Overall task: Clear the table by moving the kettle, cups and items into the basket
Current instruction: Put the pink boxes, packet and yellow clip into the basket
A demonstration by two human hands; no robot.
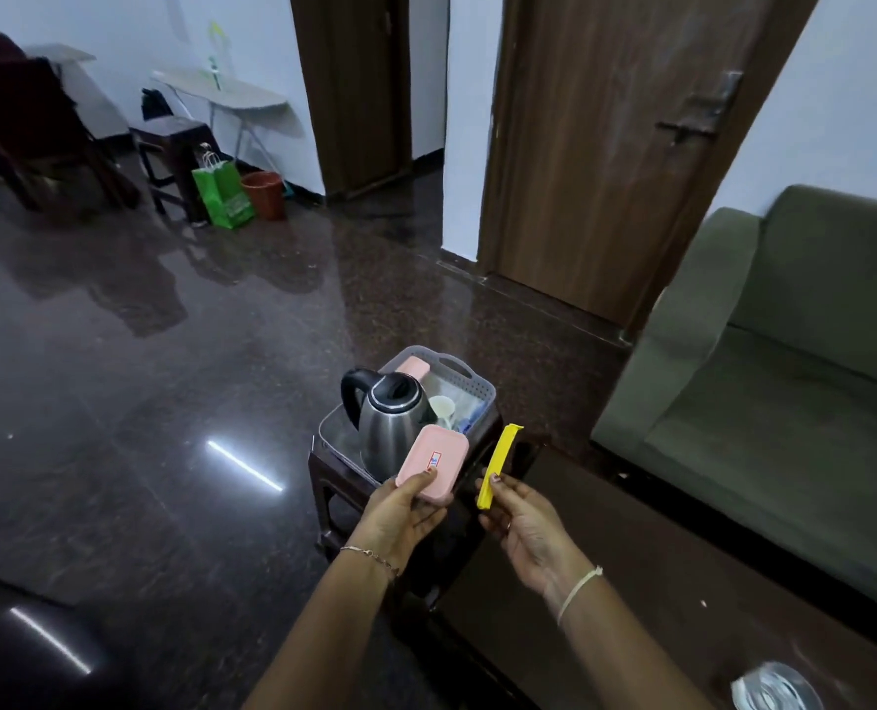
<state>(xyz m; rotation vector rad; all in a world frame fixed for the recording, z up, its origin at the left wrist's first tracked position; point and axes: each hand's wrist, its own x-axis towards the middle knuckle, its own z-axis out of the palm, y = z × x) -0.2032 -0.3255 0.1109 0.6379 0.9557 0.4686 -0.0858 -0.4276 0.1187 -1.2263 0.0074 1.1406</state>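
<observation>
1. Viewing through the head camera, I see the left hand [400, 520] gripping a pink box [431, 463] by its near end, with the thumb on the lid and the fingers curled underneath.
2. This pink box is held tilted in the air, just in front of the kettle [390, 427] and over the near edge of the basket [457, 368].
3. The right hand [523, 530] pinches a yellow sachet [498, 466] near its lower end, between thumb and fingers. The sachet points up and away, in the air just right of the basket.
4. The basket is grey with slotted walls and a handle cut-out. It sits on a dark stool [334, 479] at the end of the table [657, 581].
5. Contents of the basket:
   - the steel kettle, upright at the left, with a black handle;
   - a white cup [441, 407] just right of the kettle; I cannot tell whether it is upright or tilted;
   - a second pink box [413, 370] at the far wall;
   - blue-and-white items beside the cup, too small for me to identify.
6. The dark table runs along the right, next to a green sofa [785, 376].
7. A clear glass object [774, 689] rests at the table's near corner, partly cut off by the frame.
</observation>
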